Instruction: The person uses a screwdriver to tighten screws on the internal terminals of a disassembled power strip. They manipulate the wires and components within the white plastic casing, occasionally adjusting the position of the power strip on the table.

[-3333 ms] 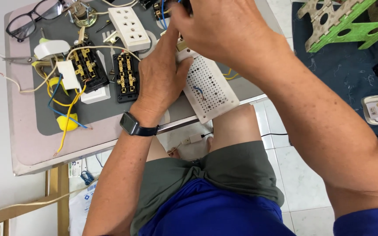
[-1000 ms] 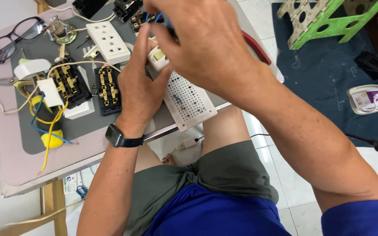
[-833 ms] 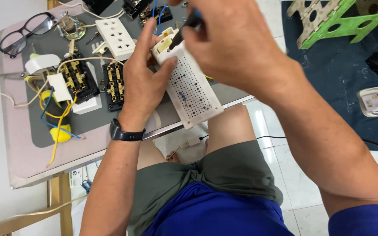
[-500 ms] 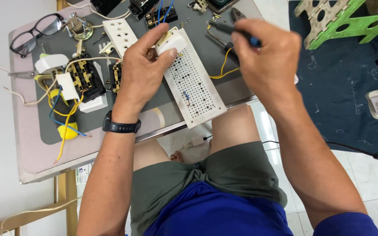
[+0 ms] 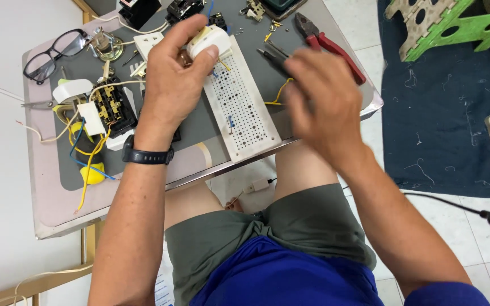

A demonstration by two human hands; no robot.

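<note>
A home corner used as a small electrical workbench: a little tabletop (image 5: 58, 198) crowded with opened sockets (image 5: 112, 105), loose wires (image 5: 89, 161), pliers (image 5: 330, 45) and a perforated board (image 5: 242, 105), over a white tiled floor (image 5: 483, 249) with a dark rug (image 5: 443, 113).

glasses (image 5: 52, 54) | red pliers (image 5: 330, 45) | green stool (image 5: 449, 25) | blue mat (image 5: 443, 130)

white perforated board (image 5: 239, 102); red-handled pliers (image 5: 330, 42); black watch (image 5: 147, 156); yellow, blue wires (image 5: 89, 161); grey mat (image 5: 194, 127).
</note>
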